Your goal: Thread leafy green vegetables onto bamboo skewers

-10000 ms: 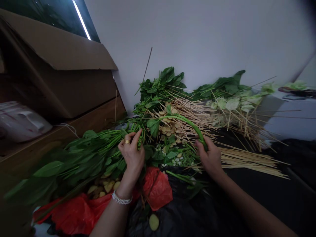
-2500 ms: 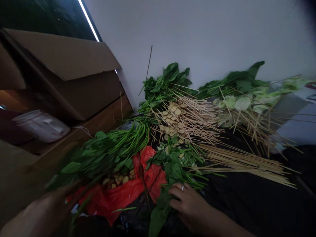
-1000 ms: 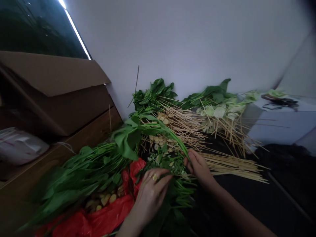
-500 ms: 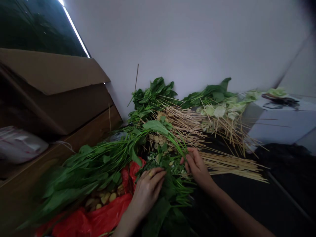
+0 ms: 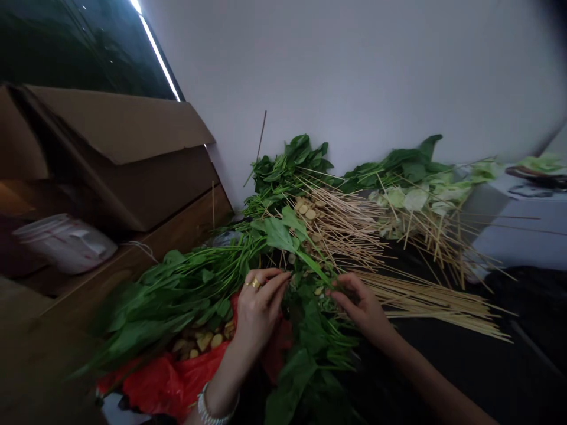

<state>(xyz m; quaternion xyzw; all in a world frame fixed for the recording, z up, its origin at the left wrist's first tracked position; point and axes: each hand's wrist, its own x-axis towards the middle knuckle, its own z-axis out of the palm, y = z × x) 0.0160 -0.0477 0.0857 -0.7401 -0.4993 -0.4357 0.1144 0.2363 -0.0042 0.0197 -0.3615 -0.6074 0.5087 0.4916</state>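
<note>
My right hand (image 5: 361, 308) pinches the stems of a leafy green stalk (image 5: 305, 254), whose broad leaves point away to the upper left. My left hand (image 5: 261, 304), with a ring on one finger, is beside the stalk, its thumb and fingers pressed together; what they hold, if anything, is too small to make out. Under both hands lie more leafy greens (image 5: 301, 360). A long heap of greens (image 5: 163, 289) stretches to the left, over a red plastic bag (image 5: 177, 375) with pale sliced pieces (image 5: 204, 341) in it.
Bare skewers (image 5: 443, 301) lie right of my right hand. Behind are skewered slices (image 5: 310, 209), skewered pale cabbage leaves (image 5: 416, 199) and more greens along the wall. A cardboard box (image 5: 133, 177) and a plastic tub (image 5: 66, 242) stand at left; a black bag (image 5: 531, 307) is at right.
The view has shifted a little, so the scene sits further right. My left hand has risen with its fingers drawn together. The right hand still holds the stalk.
</note>
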